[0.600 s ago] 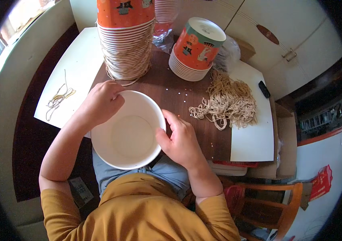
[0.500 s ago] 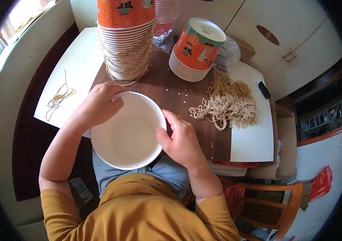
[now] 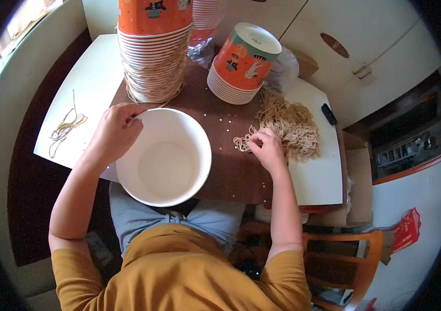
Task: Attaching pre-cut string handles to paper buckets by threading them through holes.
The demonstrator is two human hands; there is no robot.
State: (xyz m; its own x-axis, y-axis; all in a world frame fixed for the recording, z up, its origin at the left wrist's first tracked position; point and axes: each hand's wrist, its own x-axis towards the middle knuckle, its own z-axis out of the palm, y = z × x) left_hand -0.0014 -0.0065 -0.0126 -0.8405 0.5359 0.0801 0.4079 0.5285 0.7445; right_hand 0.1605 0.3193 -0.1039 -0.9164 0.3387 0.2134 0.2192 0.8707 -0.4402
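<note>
My left hand (image 3: 116, 132) is closed at the upper left rim of a large white paper bucket (image 3: 171, 168). The bucket tilts toward me at the table's front edge, so its bare inside shows. My right hand (image 3: 270, 150) has left the bucket and is at the front of a tangled heap of beige string (image 3: 295, 124). Its thumb and forefinger pinch together at the loose loops; the exact strands between them are hard to make out. Beyond the bucket stands a tall stack of nested orange buckets (image 3: 153, 67), upside down, with string wound round the white rims.
A shorter stack of upside-down orange and green buckets (image 3: 243, 62) stands to the right. A small bundle of string (image 3: 67, 127) lies on the left white board. A black object (image 3: 328, 114) rests on the right board. Small white bits dot the brown table (image 3: 225, 179). A wooden chair (image 3: 368, 259) stands at right.
My right hand has let go of the bucket's right side and moved right and forward to the string heap. The left hand stays at the rim. The view has shifted slightly.
</note>
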